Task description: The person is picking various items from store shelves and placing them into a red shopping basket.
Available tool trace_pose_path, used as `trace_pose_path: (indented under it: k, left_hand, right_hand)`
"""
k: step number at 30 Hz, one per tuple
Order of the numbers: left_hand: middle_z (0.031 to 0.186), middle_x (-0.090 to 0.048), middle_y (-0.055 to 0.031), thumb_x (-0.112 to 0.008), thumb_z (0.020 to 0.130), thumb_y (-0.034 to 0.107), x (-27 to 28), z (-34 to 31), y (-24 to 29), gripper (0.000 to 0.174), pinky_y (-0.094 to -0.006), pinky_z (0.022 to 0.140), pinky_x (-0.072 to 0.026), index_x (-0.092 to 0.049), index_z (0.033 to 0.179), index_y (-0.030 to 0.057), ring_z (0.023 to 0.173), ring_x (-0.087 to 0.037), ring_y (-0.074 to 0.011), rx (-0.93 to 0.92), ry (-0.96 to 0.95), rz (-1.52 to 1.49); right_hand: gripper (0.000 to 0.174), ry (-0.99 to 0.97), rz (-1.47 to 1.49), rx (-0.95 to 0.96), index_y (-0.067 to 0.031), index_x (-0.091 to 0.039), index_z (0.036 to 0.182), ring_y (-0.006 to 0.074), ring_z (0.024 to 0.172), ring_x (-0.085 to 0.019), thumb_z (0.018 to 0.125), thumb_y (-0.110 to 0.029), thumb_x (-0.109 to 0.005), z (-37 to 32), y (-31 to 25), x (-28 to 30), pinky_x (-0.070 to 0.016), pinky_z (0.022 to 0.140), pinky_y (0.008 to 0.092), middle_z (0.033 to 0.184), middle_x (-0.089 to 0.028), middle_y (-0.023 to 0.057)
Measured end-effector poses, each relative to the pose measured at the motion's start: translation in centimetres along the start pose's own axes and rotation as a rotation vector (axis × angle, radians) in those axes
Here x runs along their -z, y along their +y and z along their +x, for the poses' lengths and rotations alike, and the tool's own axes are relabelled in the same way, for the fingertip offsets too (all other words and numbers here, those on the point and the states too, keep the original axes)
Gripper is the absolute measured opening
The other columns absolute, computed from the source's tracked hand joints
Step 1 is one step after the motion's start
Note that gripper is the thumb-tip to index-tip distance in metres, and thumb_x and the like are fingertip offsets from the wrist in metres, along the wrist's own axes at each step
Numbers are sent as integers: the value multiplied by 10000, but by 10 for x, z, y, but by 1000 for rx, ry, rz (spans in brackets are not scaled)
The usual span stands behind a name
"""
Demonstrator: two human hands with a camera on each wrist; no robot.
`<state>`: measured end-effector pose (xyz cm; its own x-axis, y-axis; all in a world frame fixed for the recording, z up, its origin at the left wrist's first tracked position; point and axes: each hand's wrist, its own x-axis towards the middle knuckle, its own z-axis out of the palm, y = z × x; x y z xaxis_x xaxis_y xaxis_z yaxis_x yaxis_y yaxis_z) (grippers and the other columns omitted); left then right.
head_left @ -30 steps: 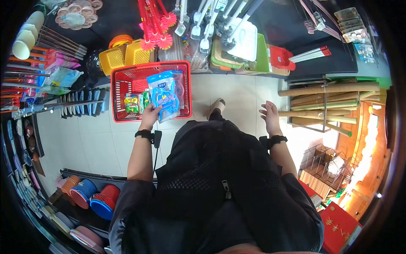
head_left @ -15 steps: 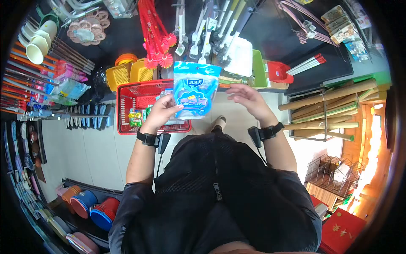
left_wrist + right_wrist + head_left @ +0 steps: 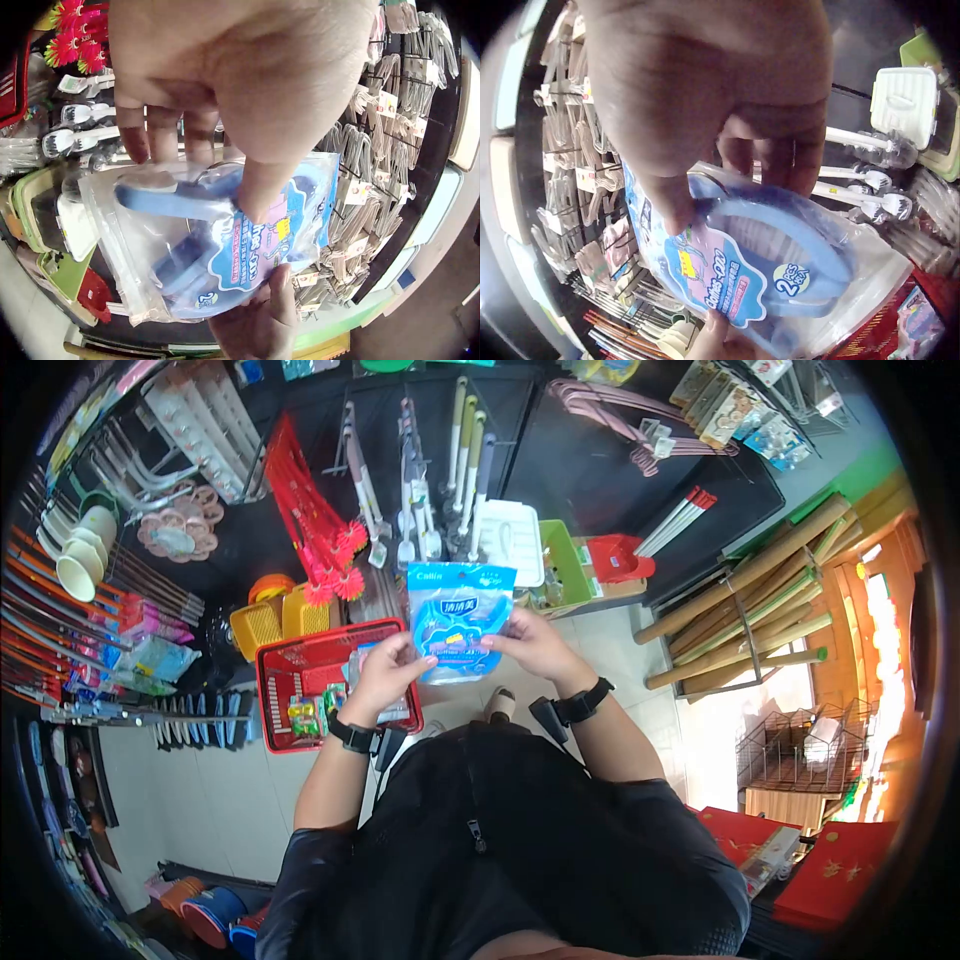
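Observation:
A clear and blue plastic package [image 3: 460, 622] with blue looped items inside is held upright in front of the body. The left hand [image 3: 385, 675] pinches its lower left edge, thumb on the front. At its right edge the right hand [image 3: 540, 648] grips it, thumb also on the front. Blue loops show through the package [image 3: 217, 240] in the left wrist view, under the left hand [image 3: 247, 82]. In the right wrist view the right hand [image 3: 712, 97] has its thumb on the printed label of the package [image 3: 735, 277].
A red basket [image 3: 262, 700] with small green and yellow packs stands on the floor at left. Yellow baskets [image 3: 305, 615], red brushes [image 3: 320, 550] and a green bin [image 3: 565, 565] line the shelf ahead. Rolled mats [image 3: 750, 600] stand in a rack at right.
The left hand has lifted the package from over the red basket to the front of the body. The right hand has come in and taken hold of its right side. The view has shifted.

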<state>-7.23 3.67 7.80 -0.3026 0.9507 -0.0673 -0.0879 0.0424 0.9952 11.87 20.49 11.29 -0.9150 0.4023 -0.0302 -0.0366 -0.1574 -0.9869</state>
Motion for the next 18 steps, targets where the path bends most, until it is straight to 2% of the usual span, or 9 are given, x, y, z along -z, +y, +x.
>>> trace_pose_path:
  k: [2, 4, 6, 8, 9, 13, 16, 18]
  left_hand:
    - [864, -612, 24, -693, 806, 36, -3, 6, -15, 221, -201, 659, -452, -603, 1005, 1, 750, -546, -30, -22, -2, 8]
    - [821, -588, 43, -700, 801, 37, -15, 8, -1, 241, -198, 644, -445, -600, 1018, 4, 736, -541, -26, -7, 13, -100]
    - [818, -578, 46, -696, 802, 30, -14, 12, -10, 277, -196, 645, -445, -586, 1055, 8, 735, -546, -29, -15, -8, -68]
    - [905, -591, 11, -685, 807, 18, -17, 18, -10, 341, -209, 705, -465, -550, 1120, 5, 801, -566, -57, 22, -13, -52]
    - [1032, -597, -53, -661, 820, 2, -19, 20, -17, 410, -236, 786, -476, -497, 1195, 5, 883, -571, -91, -9, 17, -95]
    - [1126, -591, -109, -628, 839, -8, -17, 28, -23, 444, -261, 845, -470, -460, 1248, 23, 949, -572, -124, 6, 62, -87]
    - [1108, -600, -113, -617, 836, -17, -13, 24, -40, 448, -278, 845, -478, -462, 1254, 28, 959, -587, -157, 76, 117, -106]
    - [1094, -609, -115, -615, 835, -17, -10, 20, -61, 435, -283, 837, -483, -465, 1242, 17, 954, -594, -160, 89, 192, -124]
  right_hand:
    - [281, 11, 27, -21, -19, -552, 1136, 117, 986, -584, 865, -41, -623, -2, -1, 7, -476, 885, 301, 1088, -620, 42]
    - [287, 13, 37, -1, -12, -547, 1136, 120, 980, -587, 860, -26, -623, -2, -2, 13, -479, 882, 300, 1076, -623, 42]
    - [309, 13, 100, 38, -4, -535, 1147, 120, 973, -589, 852, -8, -625, 1, 6, 24, -482, 873, 295, 1066, -623, 43]
    - [339, 30, 100, 60, 0, -522, 1164, 124, 972, -590, 843, 5, -631, 2, 4, 38, -486, 864, 293, 1061, -622, 51]
    - [339, 67, 69, 68, 0, -524, 1159, 127, 968, -593, 838, 6, -635, 1, -2, 44, -487, 860, 292, 1065, -621, 56]
    - [349, 196, 89, 150, -16, -498, 1154, 136, 964, -598, 832, 21, -630, -2, -21, 80, -488, 850, 292, 1073, -621, 69]
    - [349, 275, 149, 146, -31, -469, 1150, 143, 978, -594, 839, 37, -611, -7, -42, 118, -488, 845, 295, 1082, -620, 87]
    - [329, 322, 224, 289, -28, -478, 1136, 143, 979, -593, 841, 39, -606, -7, -55, 143, -483, 846, 291, 1089, -618, 91]
